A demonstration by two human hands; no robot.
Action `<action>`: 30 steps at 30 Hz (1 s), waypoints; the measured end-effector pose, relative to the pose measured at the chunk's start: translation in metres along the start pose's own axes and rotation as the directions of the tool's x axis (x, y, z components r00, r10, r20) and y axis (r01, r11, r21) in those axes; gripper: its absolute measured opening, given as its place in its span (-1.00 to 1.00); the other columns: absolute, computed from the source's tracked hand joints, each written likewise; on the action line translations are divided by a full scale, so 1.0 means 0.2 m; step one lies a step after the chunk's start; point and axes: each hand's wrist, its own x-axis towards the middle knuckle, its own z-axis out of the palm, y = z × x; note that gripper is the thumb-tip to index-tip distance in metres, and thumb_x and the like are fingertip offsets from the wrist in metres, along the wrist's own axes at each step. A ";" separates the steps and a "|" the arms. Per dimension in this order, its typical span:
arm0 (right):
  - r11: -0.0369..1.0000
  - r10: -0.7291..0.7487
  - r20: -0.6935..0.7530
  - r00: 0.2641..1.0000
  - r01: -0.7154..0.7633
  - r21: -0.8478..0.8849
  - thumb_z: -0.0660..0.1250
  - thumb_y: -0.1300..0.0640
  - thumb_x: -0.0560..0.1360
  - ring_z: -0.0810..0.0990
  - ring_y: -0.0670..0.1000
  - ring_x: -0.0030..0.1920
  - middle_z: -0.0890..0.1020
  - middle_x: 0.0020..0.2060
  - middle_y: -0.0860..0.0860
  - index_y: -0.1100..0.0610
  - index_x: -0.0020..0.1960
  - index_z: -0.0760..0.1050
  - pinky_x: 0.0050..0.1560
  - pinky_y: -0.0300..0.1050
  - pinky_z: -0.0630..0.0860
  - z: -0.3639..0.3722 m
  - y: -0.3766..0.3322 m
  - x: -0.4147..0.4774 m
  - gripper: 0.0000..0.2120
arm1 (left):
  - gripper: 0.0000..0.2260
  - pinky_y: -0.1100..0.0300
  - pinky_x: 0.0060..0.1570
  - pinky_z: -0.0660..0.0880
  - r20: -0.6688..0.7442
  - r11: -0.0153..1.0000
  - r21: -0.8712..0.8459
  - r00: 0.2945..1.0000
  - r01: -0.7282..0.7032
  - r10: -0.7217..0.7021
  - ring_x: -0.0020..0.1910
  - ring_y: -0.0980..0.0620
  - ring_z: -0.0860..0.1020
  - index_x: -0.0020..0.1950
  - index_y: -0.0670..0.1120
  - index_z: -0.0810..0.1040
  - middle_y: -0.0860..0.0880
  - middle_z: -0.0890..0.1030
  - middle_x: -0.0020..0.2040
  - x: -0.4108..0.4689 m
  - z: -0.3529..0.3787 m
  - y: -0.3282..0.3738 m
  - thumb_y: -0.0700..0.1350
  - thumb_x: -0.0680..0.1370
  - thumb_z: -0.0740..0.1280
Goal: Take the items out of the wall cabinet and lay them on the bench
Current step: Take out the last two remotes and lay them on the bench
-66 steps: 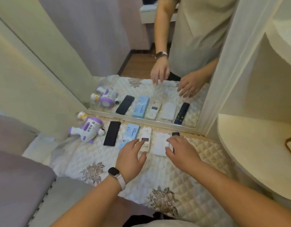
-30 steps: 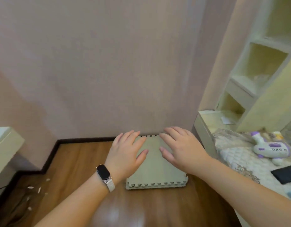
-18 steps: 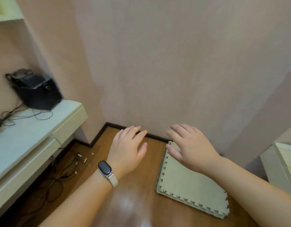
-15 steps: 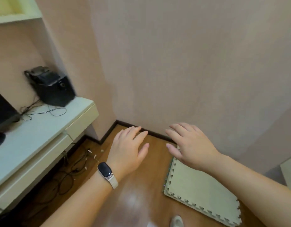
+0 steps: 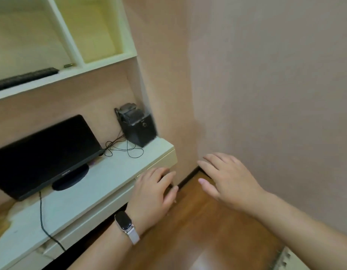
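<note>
Fingers of the left hand [image 5: 153,193] and right hand [image 5: 227,182] are spread flat and empty, free for retrieval, while a dark keyboard-like item [image 5: 24,78] lies in the wall cabinet [image 5: 102,61]; bench out of view.

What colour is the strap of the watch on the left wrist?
The watch strap is white or pale cream, with a black watch face; the head view shows it.

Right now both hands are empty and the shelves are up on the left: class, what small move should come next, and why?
Probably raise the left hand toward the wall cabinet and its long dark item. Both it and the right hand are open, hovering low by the desk, and that dark item plus a small object beside it sit on the shelf.
</note>
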 end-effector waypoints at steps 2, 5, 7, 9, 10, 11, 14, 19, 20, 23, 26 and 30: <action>0.999 -0.033 -0.023 0.999 0.033 0.029 0.18 -0.14 0.52 0.53 0.15 0.20 0.59 0.19 0.09 0.12 0.23 0.54 0.18 0.04 0.46 0.05 0.11 0.14 -0.55 | -0.62 -0.04 0.26 0.41 -0.009 0.996 0.026 0.997 0.080 -0.080 0.27 -0.03 0.48 0.29 0.05 0.54 0.02 0.56 0.26 0.10 0.03 -0.04 0.15 0.56 0.15; 0.994 -0.076 0.012 0.997 0.075 0.078 0.14 -0.15 0.53 0.52 0.16 0.21 0.58 0.20 0.09 0.12 0.25 0.52 0.17 0.05 0.46 0.14 0.21 0.35 -0.54 | -0.58 -0.06 0.32 0.38 0.023 0.984 0.064 0.986 0.165 -0.167 0.32 -0.05 0.45 0.33 0.07 0.51 0.01 0.53 0.32 0.20 0.07 -0.14 0.18 0.57 0.10; 0.987 -0.108 0.028 0.994 0.104 0.127 0.11 -0.15 0.53 0.51 0.14 0.22 0.58 0.20 0.08 0.12 0.25 0.52 0.17 0.05 0.44 0.19 0.21 0.46 -0.53 | -0.57 -0.03 0.32 0.37 0.031 0.973 0.090 0.976 0.213 -0.216 0.32 -0.04 0.44 0.34 0.07 0.51 0.01 0.53 0.32 0.24 0.08 -0.20 0.18 0.57 0.11; 0.977 -0.154 0.027 0.988 0.148 0.151 0.10 -0.15 0.53 0.50 0.13 0.23 0.57 0.22 0.06 0.11 0.25 0.52 0.19 0.05 0.44 0.23 0.17 0.58 -0.53 | -0.58 -0.02 0.31 0.38 0.015 0.960 0.120 0.967 0.251 -0.255 0.31 -0.05 0.45 0.33 0.06 0.52 0.01 0.54 0.31 0.27 0.07 -0.26 0.17 0.57 0.12; 0.974 -0.175 0.024 0.984 0.169 0.148 0.10 -0.15 0.54 0.50 0.12 0.23 0.56 0.22 0.06 0.10 0.26 0.51 0.19 0.05 0.44 0.24 0.15 0.64 -0.53 | -0.58 -0.04 0.30 0.40 0.003 0.956 0.127 0.964 0.264 -0.267 0.31 -0.05 0.45 0.33 0.05 0.52 0.01 0.54 0.31 0.29 0.06 -0.29 0.17 0.56 0.12; 0.971 -0.195 0.022 0.981 0.190 0.147 0.10 -0.15 0.54 0.50 0.13 0.23 0.56 0.22 0.06 0.10 0.25 0.51 0.18 0.06 0.45 0.25 0.14 0.71 -0.54 | -0.58 -0.06 0.30 0.41 -0.013 0.953 0.125 0.961 0.277 -0.278 0.31 -0.06 0.46 0.32 0.05 0.53 0.00 0.54 0.31 0.32 0.04 -0.33 0.17 0.56 0.13; 0.960 -0.241 0.017 0.970 0.236 0.149 0.10 -0.16 0.54 0.50 0.13 0.22 0.56 0.21 0.06 0.10 0.24 0.51 0.17 0.06 0.44 0.30 0.10 0.91 -0.54 | -0.60 -0.05 0.28 0.41 -0.084 0.944 0.114 0.950 0.310 -0.302 0.30 -0.06 0.47 0.31 0.04 0.54 0.00 0.55 0.30 0.39 0.02 -0.46 0.15 0.56 0.16; 0.956 -0.271 0.010 0.963 0.268 0.121 0.10 -0.16 0.54 0.52 0.09 0.21 0.58 0.21 0.03 0.08 0.26 0.53 0.18 0.02 0.45 0.40 0.00 1.20 -0.53 | -0.62 -0.02 0.25 0.42 -0.149 0.947 0.091 0.944 0.308 -0.293 0.27 -0.03 0.50 0.29 0.05 0.55 0.02 0.58 0.26 0.51 0.09 -0.75 0.15 0.57 0.15; 0.959 -0.264 0.019 0.964 0.260 0.111 0.09 -0.17 0.55 0.51 0.07 0.23 0.57 0.23 0.01 0.06 0.28 0.52 0.21 0.02 0.44 0.41 -0.02 1.26 -0.53 | -0.62 0.00 0.24 0.42 -0.151 0.948 0.089 0.945 0.305 -0.290 0.26 -0.02 0.51 0.28 0.06 0.56 0.03 0.59 0.25 0.54 0.12 -0.82 0.15 0.57 0.15; 0.972 -0.225 0.020 0.974 0.223 0.073 0.07 -0.19 0.56 0.47 0.04 0.28 0.54 0.28 -0.04 0.02 0.33 0.48 0.25 0.01 0.41 0.45 -0.06 1.47 -0.52 | -0.65 0.04 0.23 0.42 -0.158 0.957 0.092 0.953 0.274 -0.258 0.24 0.00 0.50 0.25 0.08 0.57 0.05 0.58 0.24 0.66 0.17 -1.05 0.15 0.56 0.18; 0.971 -0.236 -0.026 0.971 0.237 0.019 0.12 -0.17 0.55 0.52 0.06 0.22 0.58 0.23 0.00 0.05 0.29 0.51 0.16 0.01 0.46 0.48 -0.11 1.73 -0.54 | -0.66 0.00 0.24 0.41 -0.201 0.967 0.056 0.952 0.247 -0.231 0.25 -0.01 0.50 0.25 0.05 0.58 0.04 0.59 0.23 0.83 0.15 -1.27 0.13 0.56 0.22; 0.972 -0.237 -0.098 0.967 0.236 -0.016 0.12 -0.14 0.53 0.54 0.12 0.16 0.59 0.18 0.05 0.11 0.23 0.53 0.05 0.03 0.48 0.53 -0.19 2.05 -0.54 | -0.64 -0.07 0.27 0.41 -0.267 0.981 0.033 0.947 0.192 -0.177 0.28 -0.05 0.49 0.27 0.03 0.57 0.02 0.58 0.26 1.03 0.10 -1.54 0.13 0.56 0.21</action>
